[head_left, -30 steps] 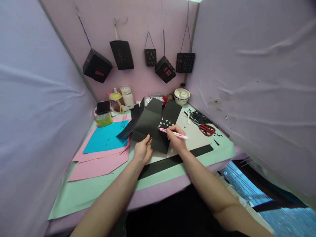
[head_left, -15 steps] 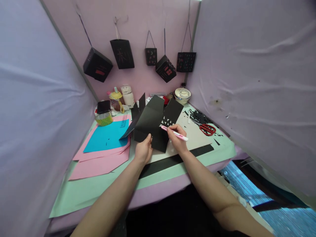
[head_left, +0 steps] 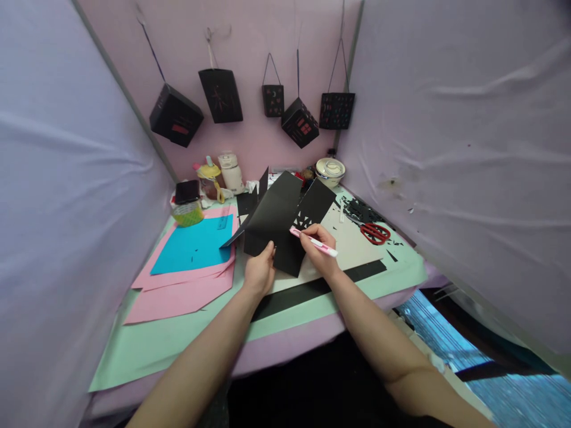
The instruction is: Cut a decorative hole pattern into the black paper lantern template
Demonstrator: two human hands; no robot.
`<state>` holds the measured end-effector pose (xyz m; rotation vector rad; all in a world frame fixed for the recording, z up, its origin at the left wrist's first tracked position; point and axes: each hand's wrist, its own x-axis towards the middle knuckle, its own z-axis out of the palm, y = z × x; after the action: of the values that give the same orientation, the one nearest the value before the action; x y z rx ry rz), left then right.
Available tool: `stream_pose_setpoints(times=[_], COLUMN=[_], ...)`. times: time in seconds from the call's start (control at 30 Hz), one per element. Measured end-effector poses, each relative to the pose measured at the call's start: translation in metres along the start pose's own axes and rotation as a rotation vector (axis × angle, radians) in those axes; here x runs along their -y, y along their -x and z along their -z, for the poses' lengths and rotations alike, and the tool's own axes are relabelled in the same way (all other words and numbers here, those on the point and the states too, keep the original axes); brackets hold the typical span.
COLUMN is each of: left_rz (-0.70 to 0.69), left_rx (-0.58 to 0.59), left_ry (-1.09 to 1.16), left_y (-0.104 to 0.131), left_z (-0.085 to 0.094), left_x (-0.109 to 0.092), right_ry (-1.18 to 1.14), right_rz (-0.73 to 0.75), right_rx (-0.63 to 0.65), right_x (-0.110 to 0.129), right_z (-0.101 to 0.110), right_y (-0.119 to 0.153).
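Note:
My left hand [head_left: 260, 268] grips the lower edge of a folded sheet of black cardstock [head_left: 273, 217], thumb on top and fingers underneath. Several panels of the cardstock stand up at angles, and one on the right carries small triangular cut-outs. In my right hand [head_left: 319, 246] is a slim pink-and-white craft knife [head_left: 317, 242], held like a pen. Its front end points at the cardstock just below the triangles; whether the tip touches cannot be made out. Beneath the cardstock lies a pale board [head_left: 352, 252].
Red-handled scissors [head_left: 375, 233] lie right, beside black paper scraps [head_left: 360, 210]. Blue [head_left: 191, 246] and pink sheets [head_left: 178, 302] are stacked left. A tape roll [head_left: 188, 214], bottle [head_left: 231, 173] and lidded bowl [head_left: 330, 171] stand behind. Black paper lanterns [head_left: 220, 96] hang above.
The black cardstock has turned slightly, its upper panels shifting right. My right hand and the craft knife have moved a little left. My left hand keeps its hold.

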<state>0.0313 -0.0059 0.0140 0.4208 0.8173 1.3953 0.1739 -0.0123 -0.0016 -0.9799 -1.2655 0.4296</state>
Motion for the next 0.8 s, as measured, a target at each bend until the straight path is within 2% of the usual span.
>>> stream_pose_setpoints(times=[0.3, 0.4, 0.5, 0.57, 0.67, 0.8], left_rz=[0.111, 0.115, 0.124, 0.103, 0.028, -0.039], left_rx=[0.040, 0.040, 0.034, 0.034, 0.069, 0.131], left_ry=[0.027, 0.030, 0.016, -0.002, -0.005, 0.019], left_y=[-0.003, -0.003, -0.002, -0.002, -0.002, 0.000], left_z=[0.002, 0.002, 0.003, 0.003, 0.004, 0.004], left_x=[-0.006, -0.007, -0.007, -0.006, -0.003, 0.001], right_ry=[0.007, -0.061, -0.073, -0.079, -0.098, -0.028], right_rz=[0.118, 0.058, -0.043, -0.094, -0.125, -0.029], right_rx=[0.021, -0.005, -0.099, -0.118, -0.076, -0.101], right_x=[-0.003, -0.001, 0.000, -0.002, -0.006, -0.011], right_z=[0.002, 0.002, 0.000, -0.001, -0.004, -0.005], right_y=[0.000, 0.000, -0.001, -0.002, -0.003, -0.003])
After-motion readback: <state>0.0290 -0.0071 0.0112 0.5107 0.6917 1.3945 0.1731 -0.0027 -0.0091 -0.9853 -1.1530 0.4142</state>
